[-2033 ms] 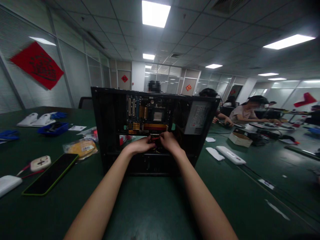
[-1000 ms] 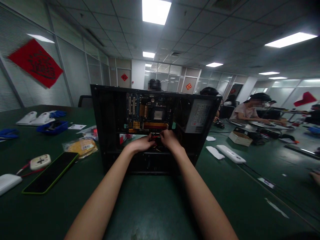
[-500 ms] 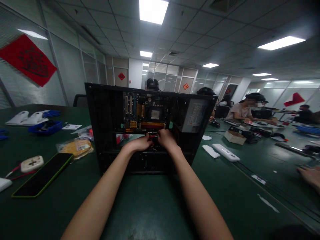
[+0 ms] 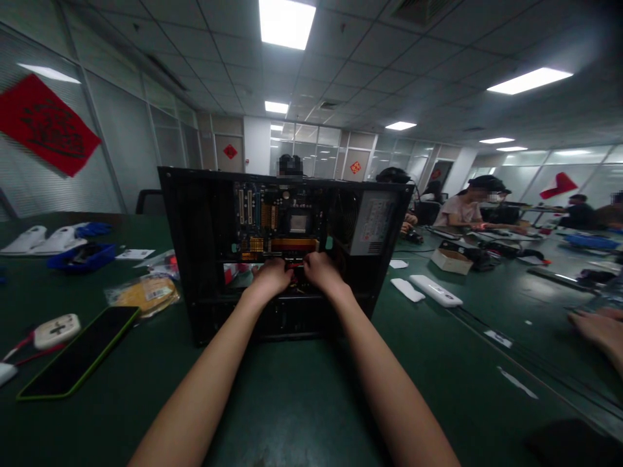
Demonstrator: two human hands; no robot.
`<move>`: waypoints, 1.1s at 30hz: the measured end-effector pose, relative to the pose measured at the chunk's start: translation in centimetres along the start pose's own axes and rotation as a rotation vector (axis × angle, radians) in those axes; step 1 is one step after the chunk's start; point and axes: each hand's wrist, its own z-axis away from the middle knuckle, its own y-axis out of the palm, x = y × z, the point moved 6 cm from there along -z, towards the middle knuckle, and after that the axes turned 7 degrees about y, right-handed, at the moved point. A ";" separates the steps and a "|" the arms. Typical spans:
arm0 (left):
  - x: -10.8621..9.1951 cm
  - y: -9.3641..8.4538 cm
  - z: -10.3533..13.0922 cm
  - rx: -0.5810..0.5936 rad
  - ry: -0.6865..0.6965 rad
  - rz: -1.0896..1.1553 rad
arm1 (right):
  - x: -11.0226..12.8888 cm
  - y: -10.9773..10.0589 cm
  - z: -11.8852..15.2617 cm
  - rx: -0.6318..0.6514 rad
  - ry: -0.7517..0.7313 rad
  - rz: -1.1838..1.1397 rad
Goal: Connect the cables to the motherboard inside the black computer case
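Computer case (image 4: 181, 246) upright on the desk (image 4: 292, 402), one phone (image 4: 80, 353) left of it; at its lower middle, left hand (image 4: 272, 275) now knuckles-up, right hand (image 4: 321, 270) still curled by red wiring (image 4: 294, 265), both grips unclear; one power supply (image 4: 372, 224) upper right

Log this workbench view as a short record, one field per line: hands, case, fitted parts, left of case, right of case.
left hand: left hand at the case's lower opening, near something thin and red; fingertips too dark to read
right hand: right hand just beside it, grip unclear
case: black computer case, upright, open side facing the wearer
fitted parts: circuit board; power supply, upper right
left of case: phone, bagged yellow item, blue tray
right of case: white bar-shaped device, open box
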 end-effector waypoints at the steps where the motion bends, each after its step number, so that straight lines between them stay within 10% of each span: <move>1: 0.0 -0.1 0.0 -0.004 -0.009 -0.011 | 0.0 0.0 0.0 -0.001 -0.002 0.000; 33: -0.2 0.7 -0.7 -0.062 0.166 -0.049 | 0.0 0.9 -0.5 0.035 -0.069 0.061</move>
